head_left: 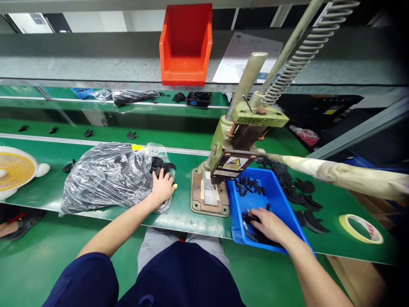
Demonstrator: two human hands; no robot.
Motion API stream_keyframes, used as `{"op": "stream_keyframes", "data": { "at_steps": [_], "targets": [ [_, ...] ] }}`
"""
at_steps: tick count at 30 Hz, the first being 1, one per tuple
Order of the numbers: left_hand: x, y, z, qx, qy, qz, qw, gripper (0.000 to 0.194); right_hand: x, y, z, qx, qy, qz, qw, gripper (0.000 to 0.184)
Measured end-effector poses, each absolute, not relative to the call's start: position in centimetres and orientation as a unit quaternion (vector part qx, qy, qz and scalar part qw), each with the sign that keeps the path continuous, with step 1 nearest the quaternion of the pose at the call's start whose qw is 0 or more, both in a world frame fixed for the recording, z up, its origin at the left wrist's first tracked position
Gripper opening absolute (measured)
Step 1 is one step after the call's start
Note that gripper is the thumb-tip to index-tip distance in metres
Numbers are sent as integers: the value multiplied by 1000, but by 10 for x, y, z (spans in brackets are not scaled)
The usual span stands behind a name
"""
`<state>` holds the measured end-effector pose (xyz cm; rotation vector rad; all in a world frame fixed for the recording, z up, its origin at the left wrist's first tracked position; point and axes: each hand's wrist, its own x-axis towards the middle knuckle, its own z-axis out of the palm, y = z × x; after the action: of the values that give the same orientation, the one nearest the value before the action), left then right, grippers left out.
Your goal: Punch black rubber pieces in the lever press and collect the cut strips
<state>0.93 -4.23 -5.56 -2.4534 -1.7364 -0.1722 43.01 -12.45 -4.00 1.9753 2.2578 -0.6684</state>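
Head view: spread left hand (162, 186) is resting at bag (105, 179); right hand (270, 224), grip unclear, should be lifting black pieces (250, 186) singly.

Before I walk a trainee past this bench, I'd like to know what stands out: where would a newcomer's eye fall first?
Probably on the bright red bin on the shelf above the bench. Next would come the green press right of centre, its coil spring slanting up to the right. Lower down, the blue tray sits right of the press's base, and a bulging clear bag lies left of it.
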Motion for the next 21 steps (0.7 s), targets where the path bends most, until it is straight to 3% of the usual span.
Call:
{"op": "stream_keyframes", "data": {
  "at_steps": [12,17,21],
  "targets": [
    [-10,-45,-50,-808,-563,-172,19,31,430,-120,-44,691,676,-223,-129,38],
    [9,-53,-40,-809,-515,-279,-52,29,426,-126,-35,711,606,-278,-222,34],
    [37,-72,-21,-809,-459,-336,-148,28,411,-142,-20,712,505,-358,-332,42]
  ]
}}
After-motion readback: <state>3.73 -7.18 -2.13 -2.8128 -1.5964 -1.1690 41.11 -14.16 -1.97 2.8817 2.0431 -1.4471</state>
